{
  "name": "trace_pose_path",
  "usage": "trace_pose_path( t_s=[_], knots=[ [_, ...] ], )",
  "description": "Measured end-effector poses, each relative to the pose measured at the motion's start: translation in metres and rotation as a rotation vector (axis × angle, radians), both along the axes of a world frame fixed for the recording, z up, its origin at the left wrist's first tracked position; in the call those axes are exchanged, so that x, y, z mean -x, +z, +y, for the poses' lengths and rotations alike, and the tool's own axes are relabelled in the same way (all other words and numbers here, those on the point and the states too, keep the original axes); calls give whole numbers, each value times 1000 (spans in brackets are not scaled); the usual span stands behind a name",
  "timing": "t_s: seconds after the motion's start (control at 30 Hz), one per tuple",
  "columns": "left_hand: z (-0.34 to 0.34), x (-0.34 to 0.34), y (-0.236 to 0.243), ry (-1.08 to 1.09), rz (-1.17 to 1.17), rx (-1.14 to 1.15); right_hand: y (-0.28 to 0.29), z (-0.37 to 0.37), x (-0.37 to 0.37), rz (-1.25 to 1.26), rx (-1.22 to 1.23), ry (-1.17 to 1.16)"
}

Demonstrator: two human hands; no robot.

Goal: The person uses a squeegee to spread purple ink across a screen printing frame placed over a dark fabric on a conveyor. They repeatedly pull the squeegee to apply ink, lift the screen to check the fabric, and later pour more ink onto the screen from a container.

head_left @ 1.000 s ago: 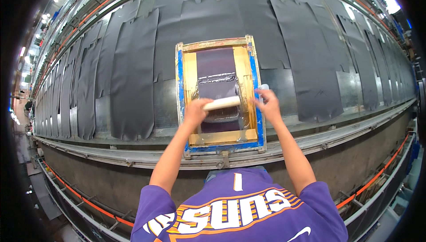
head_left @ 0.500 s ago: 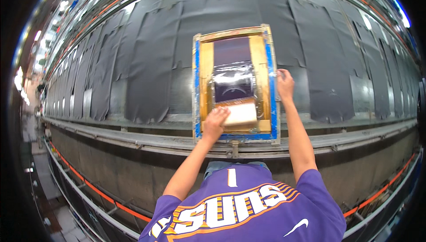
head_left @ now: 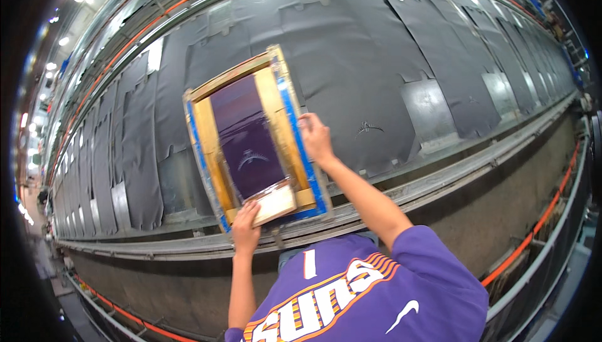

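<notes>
A wooden screen-printing frame [head_left: 288, 97] with blue and tan tape and a dark purple middle [head_left: 241, 122] rests on dark grey sheets laid along a long metal table. A small pale design shows in the purple middle, under a clear glossy film. My left hand [head_left: 248, 229] is closed on a pale squeegee [head_left: 274, 204] lying across the frame's near end. My right hand [head_left: 316, 138] grips the frame's right side, near the blue tape. Just right of it lies a grey sheet [head_left: 357, 91] with a thin pale design on it.
More grey sheets [head_left: 135, 172] run in rows to both sides, with bare metal [head_left: 426, 110] between some. A metal rail [head_left: 451, 172] runs along the table's near edge, above an orange cable [head_left: 558, 191]. My purple jersey [head_left: 357, 298] fills the bottom centre.
The squeegee has come down to the frame's near end with my left hand. My right hand has closed on the frame's side. The frame now sits left and tilted in view, beside a printed sheet.
</notes>
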State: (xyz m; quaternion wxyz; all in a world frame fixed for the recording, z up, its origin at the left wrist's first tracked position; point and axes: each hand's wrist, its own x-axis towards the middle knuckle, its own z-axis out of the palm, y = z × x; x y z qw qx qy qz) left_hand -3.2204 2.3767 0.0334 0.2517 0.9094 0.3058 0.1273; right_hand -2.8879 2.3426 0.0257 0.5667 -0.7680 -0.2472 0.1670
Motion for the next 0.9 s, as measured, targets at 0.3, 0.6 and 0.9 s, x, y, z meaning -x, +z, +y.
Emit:
trace_pose_path(
  t_s=[0.3, 0.6, 0.9],
  knots=[
    [58, 61, -7, -80, 96, 64, -52, 32, 54, -21, -32, -110],
    [74, 77, -15, -79, 187, 101, -64, 44, 65, -55, 29, -117],
    [72, 62, -23, -26, 272, 18, -78, 37, 39, -40, 251, 39]
  ],
)
